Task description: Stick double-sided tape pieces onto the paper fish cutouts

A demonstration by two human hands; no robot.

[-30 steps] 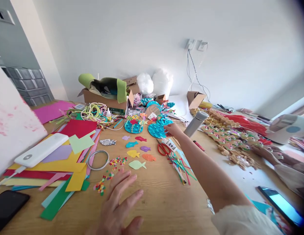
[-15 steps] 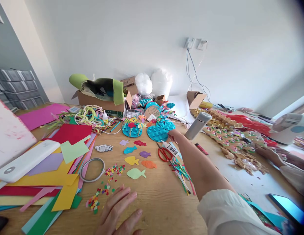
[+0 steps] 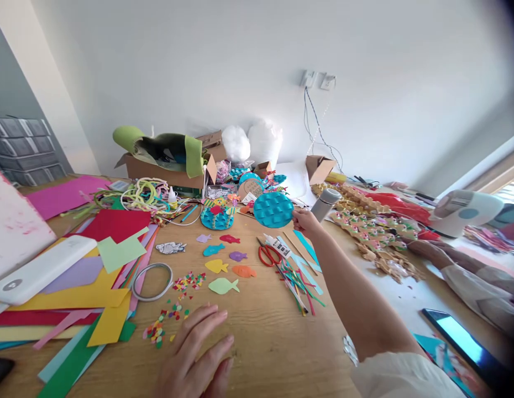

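Above the table's middle, my right hand (image 3: pixel 305 221) grips a round blue woven paper disc (image 3: pixel 273 210) by its right edge. My left hand (image 3: pixel 199 345) rests near the front edge with its fingers apart and nothing in it. Between the hands lie paper fish, among them a light green one (image 3: pixel 224 285), a yellow one (image 3: pixel 216 266) and an orange one (image 3: pixel 244 271). Small confetti pieces (image 3: pixel 189 281) lie left of the fish. Red-handled scissors (image 3: pixel 269 255), a white glue tube (image 3: pixel 278 247) and coloured strips (image 3: pixel 297 284) lie below my right hand.
Coloured paper sheets (image 3: pixel 120 224), a white device (image 3: pixel 43 271) and a tape roll (image 3: pixel 152 282) are at the left. A grey bottle (image 3: pixel 325 203) stands behind my right hand. Another person's arms (image 3: pixel 447 262) rest at the right, near a phone (image 3: pixel 464 340).
My right hand has lifted the blue disc off the table, uncovering more of the strips below. The view has shifted slightly to the right. My left hand stays open.
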